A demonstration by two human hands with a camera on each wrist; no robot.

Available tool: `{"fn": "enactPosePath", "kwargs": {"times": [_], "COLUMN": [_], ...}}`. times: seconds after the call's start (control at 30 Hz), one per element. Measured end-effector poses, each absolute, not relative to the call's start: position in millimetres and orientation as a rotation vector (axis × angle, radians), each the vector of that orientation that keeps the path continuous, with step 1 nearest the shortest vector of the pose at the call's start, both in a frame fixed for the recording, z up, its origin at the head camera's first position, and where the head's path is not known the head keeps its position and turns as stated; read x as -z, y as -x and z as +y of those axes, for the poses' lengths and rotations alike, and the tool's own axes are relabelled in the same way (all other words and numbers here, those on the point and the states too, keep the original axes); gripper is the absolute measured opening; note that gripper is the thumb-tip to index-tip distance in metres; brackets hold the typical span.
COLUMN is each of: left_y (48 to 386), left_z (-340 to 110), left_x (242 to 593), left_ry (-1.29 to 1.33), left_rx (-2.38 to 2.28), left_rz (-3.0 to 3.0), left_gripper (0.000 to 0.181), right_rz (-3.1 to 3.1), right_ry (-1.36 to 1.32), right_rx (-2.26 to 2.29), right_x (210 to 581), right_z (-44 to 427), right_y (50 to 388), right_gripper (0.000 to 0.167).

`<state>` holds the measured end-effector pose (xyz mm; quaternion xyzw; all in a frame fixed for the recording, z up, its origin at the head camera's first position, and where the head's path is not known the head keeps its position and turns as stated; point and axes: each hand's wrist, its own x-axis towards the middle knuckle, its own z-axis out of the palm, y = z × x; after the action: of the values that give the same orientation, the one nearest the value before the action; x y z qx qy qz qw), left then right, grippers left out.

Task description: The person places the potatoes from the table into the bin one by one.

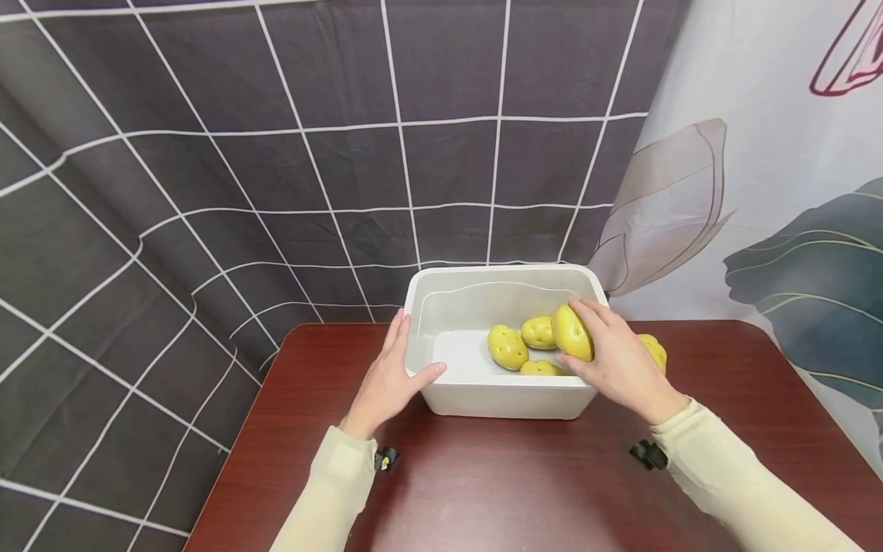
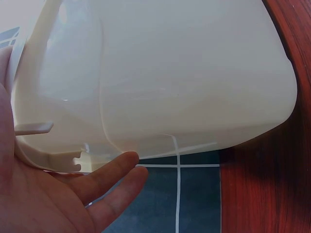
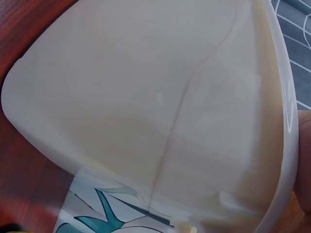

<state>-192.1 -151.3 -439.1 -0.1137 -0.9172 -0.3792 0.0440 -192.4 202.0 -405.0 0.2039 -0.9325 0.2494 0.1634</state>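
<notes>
A white plastic bin (image 1: 507, 402) stands on the table, with yellow potatoes in it: one at the left (image 1: 507, 347), one behind (image 1: 537, 333) and one partly hidden by the front wall (image 1: 541, 369). My right hand (image 1: 617, 360) holds another potato (image 1: 572, 333) over the bin's right end, thumb in front and fingers behind. In the right wrist view the bin's wall (image 3: 121, 97) hides most of that hand. My left hand (image 1: 389, 376) touches the bin's front left corner, its fingers fairly straight along the outside and its thumb over the rim.
Partly hidden behind my right hand, a further potato (image 1: 652, 352) lies right of the bin. The reddish-brown table (image 1: 483, 483) runs back to a dark curtain with white grid lines (image 1: 331, 169). A pale patterned curtain (image 1: 697, 284) hangs at the right.
</notes>
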Motion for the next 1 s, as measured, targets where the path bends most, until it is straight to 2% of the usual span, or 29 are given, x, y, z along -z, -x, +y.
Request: {"fn": "enactPosePath", "kwargs": {"times": [1.0], "left_y": [192.4], "left_z": [-150.8], "left_x": [439.7], "left_ry": [0.34], "left_rx": [1.167], "left_rz": [-2.804], "left_gripper": [0.102], "right_rz": [-2.706], "right_ry": [-0.492], "right_rx": [-0.779], "right_x": [406.2], "right_z": [199.5], "right_y": [190.4], "right_gripper": [0.082]}}
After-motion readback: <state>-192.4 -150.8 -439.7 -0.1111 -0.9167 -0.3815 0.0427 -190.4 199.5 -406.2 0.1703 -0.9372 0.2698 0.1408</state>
